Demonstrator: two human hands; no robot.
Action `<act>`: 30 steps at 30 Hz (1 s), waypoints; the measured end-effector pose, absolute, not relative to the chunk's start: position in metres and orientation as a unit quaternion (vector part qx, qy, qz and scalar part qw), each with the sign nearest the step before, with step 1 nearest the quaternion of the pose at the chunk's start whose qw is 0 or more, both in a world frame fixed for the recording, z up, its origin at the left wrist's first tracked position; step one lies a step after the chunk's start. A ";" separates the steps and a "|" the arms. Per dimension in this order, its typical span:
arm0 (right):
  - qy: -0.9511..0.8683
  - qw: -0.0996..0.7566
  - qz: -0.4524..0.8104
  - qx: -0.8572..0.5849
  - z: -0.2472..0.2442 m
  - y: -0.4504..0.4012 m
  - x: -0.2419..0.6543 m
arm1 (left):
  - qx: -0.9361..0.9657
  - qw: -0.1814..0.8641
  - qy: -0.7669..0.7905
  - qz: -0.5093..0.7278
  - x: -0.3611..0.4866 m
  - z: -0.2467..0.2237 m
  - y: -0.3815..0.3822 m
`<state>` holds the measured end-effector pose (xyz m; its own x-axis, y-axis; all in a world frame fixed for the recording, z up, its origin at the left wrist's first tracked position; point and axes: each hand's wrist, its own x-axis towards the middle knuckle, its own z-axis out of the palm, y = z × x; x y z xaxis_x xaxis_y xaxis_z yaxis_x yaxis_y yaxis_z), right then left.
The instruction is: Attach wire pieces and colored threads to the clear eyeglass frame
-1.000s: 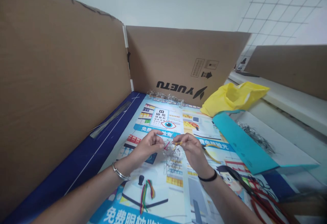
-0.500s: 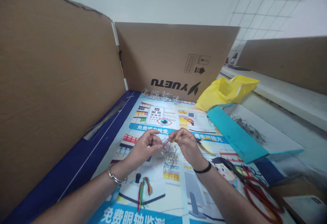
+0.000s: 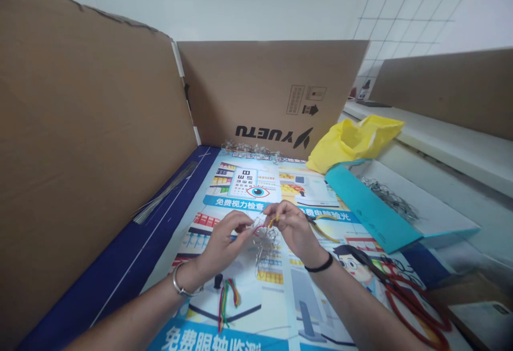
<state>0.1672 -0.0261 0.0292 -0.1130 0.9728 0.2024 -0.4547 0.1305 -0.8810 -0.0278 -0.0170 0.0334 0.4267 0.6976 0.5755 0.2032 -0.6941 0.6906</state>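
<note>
Above the printed mat, a tangle of silver wire [image 3: 265, 252] hangs between my two hands. A red cord [image 3: 259, 227] and a yellow cord [image 3: 273, 221] cross its top. My left hand [image 3: 229, 236] is closed, thumb and forefinger pinched at the red cord's left end. On the other side, my right hand [image 3: 293, 229] pinches the yellow cord between thumb and fingers. The fingers partly hide both cord ends. Nearer to me lies a small bundle of red, green and yellow cords [image 3: 228, 298].
Right of my right hand lie yellow-handled pliers [image 3: 326, 232] and red-handled scissors [image 3: 409, 303]. A blue box [image 3: 372, 217] holds more wire, with a yellow bag [image 3: 352, 142] behind it. Cardboard panels [image 3: 260, 84] stand left and behind. Thin straight wires [image 3: 164, 193] lie at left.
My left thumb and forefinger have come together at the red cord, which now arches over the wire. My right hand keeps its pinch on the yellow cord. The view has shifted slightly.
</note>
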 end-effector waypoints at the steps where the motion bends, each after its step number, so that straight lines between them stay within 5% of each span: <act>1: -0.456 0.600 0.595 -0.281 0.029 -0.026 0.167 | 0.807 0.261 0.276 0.453 -0.028 0.034 -0.017; 19: -0.647 0.518 0.476 -0.295 0.048 -0.030 0.185 | 0.817 0.222 0.267 0.461 -0.029 0.029 -0.015; 30: -0.578 0.523 0.361 -0.511 0.044 -0.024 0.174 | 0.700 0.409 0.352 0.467 -0.027 0.023 -0.009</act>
<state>0.1740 -0.0240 0.0439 0.0705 0.9693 0.2357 0.2124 0.2163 -0.9529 -0.0272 -0.0092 0.0235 0.3155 0.8753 0.3664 0.1108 -0.4175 0.9019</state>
